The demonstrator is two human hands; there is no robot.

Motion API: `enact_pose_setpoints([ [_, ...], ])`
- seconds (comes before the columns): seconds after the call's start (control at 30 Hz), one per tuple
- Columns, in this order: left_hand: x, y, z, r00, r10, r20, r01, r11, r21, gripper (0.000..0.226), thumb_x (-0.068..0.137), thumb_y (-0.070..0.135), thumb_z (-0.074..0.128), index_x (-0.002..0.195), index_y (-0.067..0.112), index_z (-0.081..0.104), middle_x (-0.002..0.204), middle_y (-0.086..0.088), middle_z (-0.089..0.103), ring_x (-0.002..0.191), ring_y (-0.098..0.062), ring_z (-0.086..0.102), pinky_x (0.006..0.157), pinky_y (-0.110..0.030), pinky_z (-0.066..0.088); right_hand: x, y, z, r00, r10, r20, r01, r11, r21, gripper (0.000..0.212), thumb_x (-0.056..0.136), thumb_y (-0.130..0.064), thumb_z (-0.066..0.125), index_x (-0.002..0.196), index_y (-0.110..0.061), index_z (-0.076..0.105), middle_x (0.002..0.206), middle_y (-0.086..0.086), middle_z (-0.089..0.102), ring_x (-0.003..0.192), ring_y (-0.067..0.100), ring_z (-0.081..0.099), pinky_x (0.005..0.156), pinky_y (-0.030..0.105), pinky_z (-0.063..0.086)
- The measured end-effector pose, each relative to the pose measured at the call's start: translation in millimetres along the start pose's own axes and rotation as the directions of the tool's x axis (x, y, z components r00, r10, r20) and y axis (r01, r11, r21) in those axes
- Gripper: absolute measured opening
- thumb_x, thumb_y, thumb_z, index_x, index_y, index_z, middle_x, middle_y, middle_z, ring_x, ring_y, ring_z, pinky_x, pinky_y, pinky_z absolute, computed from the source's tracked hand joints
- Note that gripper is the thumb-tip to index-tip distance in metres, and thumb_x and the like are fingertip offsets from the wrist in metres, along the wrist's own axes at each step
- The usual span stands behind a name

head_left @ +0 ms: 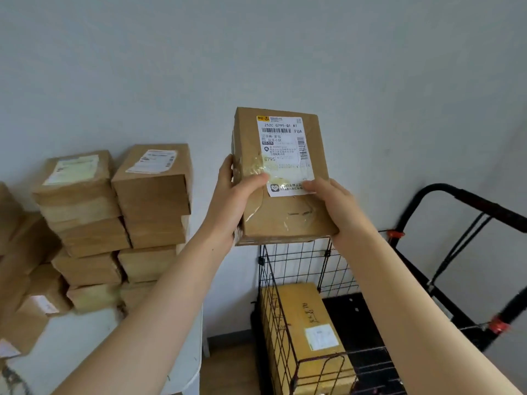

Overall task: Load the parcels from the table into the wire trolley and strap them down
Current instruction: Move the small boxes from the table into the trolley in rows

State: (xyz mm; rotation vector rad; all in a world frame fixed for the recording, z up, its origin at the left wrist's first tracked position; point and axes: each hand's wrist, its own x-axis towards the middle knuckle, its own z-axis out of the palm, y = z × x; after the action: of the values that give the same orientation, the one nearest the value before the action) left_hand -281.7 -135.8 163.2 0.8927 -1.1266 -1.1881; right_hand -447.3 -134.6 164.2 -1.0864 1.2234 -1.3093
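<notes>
Head view: wire trolley (pixel 296 269) holds one parcel (pixel 310 334).

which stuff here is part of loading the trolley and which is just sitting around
Part of the job:
- held parcel, gripped by left hand and right hand
- stacked parcels on the white table
- wire trolley
- long parcel already inside it
- black strap

Just there:
- wall
- wooden floor

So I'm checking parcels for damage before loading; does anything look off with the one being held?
The held parcel shows wrinkled, loose clear tape across its front and left edge, and its label's lower part is creased. No tear or crushing is visible.
</notes>
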Motion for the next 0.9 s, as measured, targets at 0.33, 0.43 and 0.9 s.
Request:
enact_pose_setpoints([
  [0.33, 43, -110, 105, 0.976, -0.159, 0.148, 0.114, 0.956, 0.271, 0.061, 0.088, 0.028, 0.062, 0.14, 0.04, 0.032, 0.133, 0.015, 0.052, 0.113, -0.005, 0.053, 0.079, -0.016, 0.045, 51, 61, -132, 0.982, 0.136, -0.131, -0.14, 0.99, -0.021, 0.027, 0.083, -0.02, 0.066, 0.108, -0.027, 0.066, 0.099, 0.0, 0.072, 0.088, 0.02, 0.068, 0.068, 0.03, 0.055],
  [0.43, 68, -143, 120, 0.96, -0.231, 0.156, 0.178, 0.938, 0.298, 0.063, 0.088, 0.03, 0.062, 0.141, 0.041, 0.03, 0.136, 0.014, 0.05, 0.118, -0.01, 0.052, 0.089, -0.024, 0.045, 78, 82, -153, 0.966, 0.187, -0.179, -0.193, 0.981, -0.019, 0.023, 0.082, -0.019, 0.067, 0.104, -0.028, 0.067, 0.099, 0.001, 0.072, 0.092, 0.022, 0.068, 0.078, 0.036, 0.057],
  [0.9, 167, -300, 182, 0.779, -0.614, 0.13, 0.5, 0.732, 0.462, 0.075, 0.087, 0.031, 0.064, 0.146, 0.039, 0.019, 0.138, 0.006, 0.049, 0.115, -0.016, 0.054, 0.096, -0.038, 0.045, 202, 197, -248, 0.815, 0.486, -0.316, -0.53, 0.845, -0.069, 0.036, 0.084, -0.02, 0.067, 0.117, -0.03, 0.058, 0.102, -0.001, 0.067, 0.096, 0.022, 0.065, 0.088, 0.042, 0.054],
])
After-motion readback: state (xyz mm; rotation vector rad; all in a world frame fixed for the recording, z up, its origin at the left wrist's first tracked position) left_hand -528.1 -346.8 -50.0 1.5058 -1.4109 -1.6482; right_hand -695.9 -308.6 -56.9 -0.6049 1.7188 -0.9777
